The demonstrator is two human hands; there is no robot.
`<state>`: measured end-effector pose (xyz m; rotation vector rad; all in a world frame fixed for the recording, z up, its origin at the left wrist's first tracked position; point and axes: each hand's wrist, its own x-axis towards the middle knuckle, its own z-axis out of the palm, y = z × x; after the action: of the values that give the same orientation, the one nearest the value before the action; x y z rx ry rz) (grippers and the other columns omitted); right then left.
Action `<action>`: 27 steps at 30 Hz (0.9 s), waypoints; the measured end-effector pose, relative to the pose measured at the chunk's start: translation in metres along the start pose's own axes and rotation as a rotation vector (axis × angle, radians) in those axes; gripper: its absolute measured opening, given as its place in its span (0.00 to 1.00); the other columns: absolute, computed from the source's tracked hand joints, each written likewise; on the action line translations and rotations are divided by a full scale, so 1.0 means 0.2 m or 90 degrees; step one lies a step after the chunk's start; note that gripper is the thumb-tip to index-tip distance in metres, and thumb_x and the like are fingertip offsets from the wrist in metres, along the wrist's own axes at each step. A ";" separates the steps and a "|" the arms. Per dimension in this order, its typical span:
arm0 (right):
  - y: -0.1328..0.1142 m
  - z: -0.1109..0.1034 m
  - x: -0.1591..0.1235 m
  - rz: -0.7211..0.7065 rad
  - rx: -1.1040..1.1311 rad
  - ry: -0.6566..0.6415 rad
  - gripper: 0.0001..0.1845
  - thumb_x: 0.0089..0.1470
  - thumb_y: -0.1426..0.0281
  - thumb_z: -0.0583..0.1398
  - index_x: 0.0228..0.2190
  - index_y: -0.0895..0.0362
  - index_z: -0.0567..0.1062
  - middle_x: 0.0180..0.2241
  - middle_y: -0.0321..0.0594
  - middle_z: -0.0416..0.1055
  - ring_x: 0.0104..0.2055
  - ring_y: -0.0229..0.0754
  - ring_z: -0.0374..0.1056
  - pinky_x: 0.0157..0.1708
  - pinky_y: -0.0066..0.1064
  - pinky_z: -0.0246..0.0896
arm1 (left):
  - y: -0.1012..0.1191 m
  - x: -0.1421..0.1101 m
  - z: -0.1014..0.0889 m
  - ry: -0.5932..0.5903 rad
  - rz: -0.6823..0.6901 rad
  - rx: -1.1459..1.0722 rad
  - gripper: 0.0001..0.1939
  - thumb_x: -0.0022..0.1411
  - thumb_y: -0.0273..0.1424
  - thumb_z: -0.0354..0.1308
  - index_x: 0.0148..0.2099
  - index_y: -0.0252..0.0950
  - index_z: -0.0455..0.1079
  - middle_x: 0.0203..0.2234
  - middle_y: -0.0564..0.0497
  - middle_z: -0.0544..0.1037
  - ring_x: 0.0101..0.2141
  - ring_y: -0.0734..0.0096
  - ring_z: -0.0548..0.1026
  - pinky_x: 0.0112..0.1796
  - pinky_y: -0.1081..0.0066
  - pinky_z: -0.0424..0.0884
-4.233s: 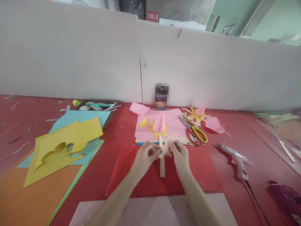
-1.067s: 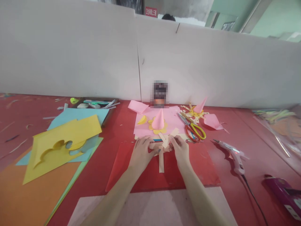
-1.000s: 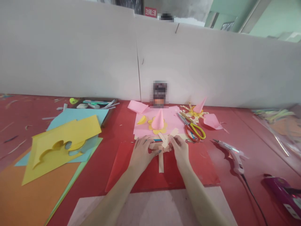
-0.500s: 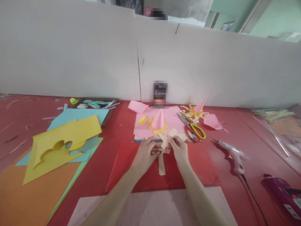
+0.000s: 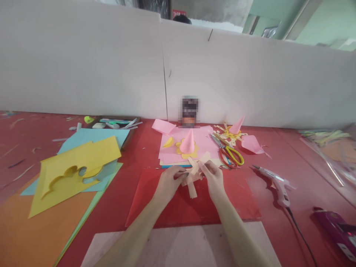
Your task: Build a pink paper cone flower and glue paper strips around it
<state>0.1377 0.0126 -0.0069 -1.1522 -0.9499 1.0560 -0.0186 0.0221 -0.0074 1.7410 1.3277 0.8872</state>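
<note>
Gripping beige strips [image 5: 191,188] between closely pinched fingertips of left hand [image 5: 169,183] and right hand [image 5: 214,180], over red board [image 5: 194,213]. Noted pink cone [image 5: 187,144] and scissors [image 5: 224,147] beyond.

White partition [image 5: 97,63], far; red sign [image 5: 179,12], beyond it; purple device [image 5: 330,224], near right; orange sheet [image 5: 41,230], near left; tray [image 5: 128,142], far left.
</note>
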 end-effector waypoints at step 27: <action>0.00 0.04 -0.05 -0.128 -0.235 -0.209 0.11 0.48 0.65 0.59 0.18 0.56 0.72 0.30 0.39 0.66 0.28 0.35 0.62 0.22 0.25 0.56 | 0.05 0.03 -0.03 0.129 -0.106 -0.175 0.11 0.50 0.38 0.56 0.32 0.36 0.73 0.27 0.53 0.78 0.29 0.70 0.75 0.30 0.73 0.70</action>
<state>0.1271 0.0059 -0.0064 -1.1676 -1.5355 0.9451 -0.0191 0.0271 0.0046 1.3386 1.3847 1.1150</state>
